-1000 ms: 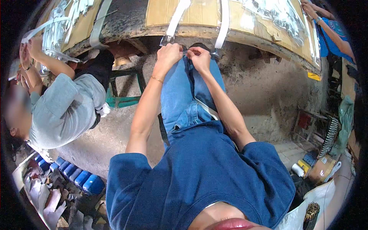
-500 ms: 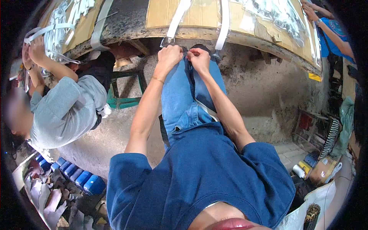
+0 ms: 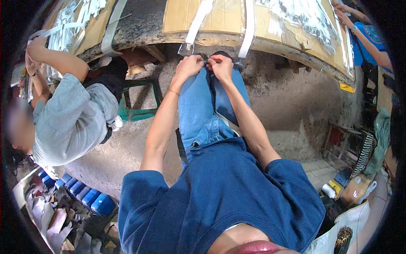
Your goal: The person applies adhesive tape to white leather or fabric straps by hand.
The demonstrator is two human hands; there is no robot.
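Note:
My left hand (image 3: 190,66) and my right hand (image 3: 220,67) are close together above my knees, just in front of the table's edge. The fingers of both are pinched, with a small dark thing between the fingertips, too small to make out. Beneath them are the legs of my blue jeans (image 3: 194,101). Past my hands, two white strips, a left strip (image 3: 199,19) and a right strip (image 3: 248,31), hang over the table edge with clear plastic around them.
The worktable (image 3: 148,39) carries cardboard (image 3: 179,19) and plastic-wrapped white pieces (image 3: 300,19). At left sits a person in a grey shirt (image 3: 69,127), near a green stool (image 3: 137,114). Another person's arm (image 3: 372,46) reaches in at right. Blue containers (image 3: 102,205) and scraps lie behind left.
My hands stay together and sit slightly lower in the view, their fingers shifted a little. The person at left has swung a forearm up and across, moving the hands left.

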